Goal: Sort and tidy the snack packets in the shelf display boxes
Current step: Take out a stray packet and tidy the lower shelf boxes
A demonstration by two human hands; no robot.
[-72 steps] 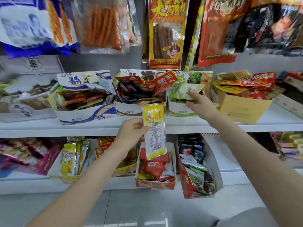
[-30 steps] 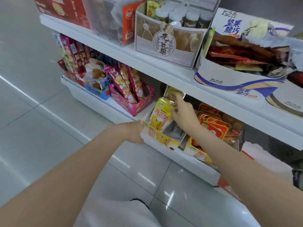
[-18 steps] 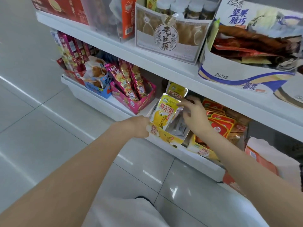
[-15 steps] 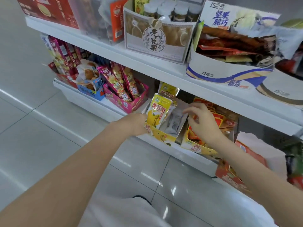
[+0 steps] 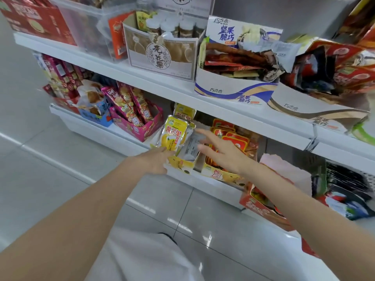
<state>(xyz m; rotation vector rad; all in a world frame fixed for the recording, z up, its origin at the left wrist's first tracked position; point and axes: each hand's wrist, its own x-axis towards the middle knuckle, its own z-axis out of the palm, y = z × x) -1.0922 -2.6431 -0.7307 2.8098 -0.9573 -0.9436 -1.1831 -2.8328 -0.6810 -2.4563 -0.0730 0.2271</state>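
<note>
From the head camera, the left hand (image 5: 155,160) rests against the front corner of a yellow display box (image 5: 181,162) on the lower shelf (image 5: 129,142); whether its fingers curl round the cardboard cannot be told. A yellow mango packet (image 5: 174,133) stands upright in that box. The right hand (image 5: 222,151) hovers just beside it with fingers spread and straight, gripping nothing, above a neighbouring box of red packets (image 5: 233,136)

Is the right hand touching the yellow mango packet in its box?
Apart. The head view shows the right hand open, a visible gap from the yellow mango packet.
</note>
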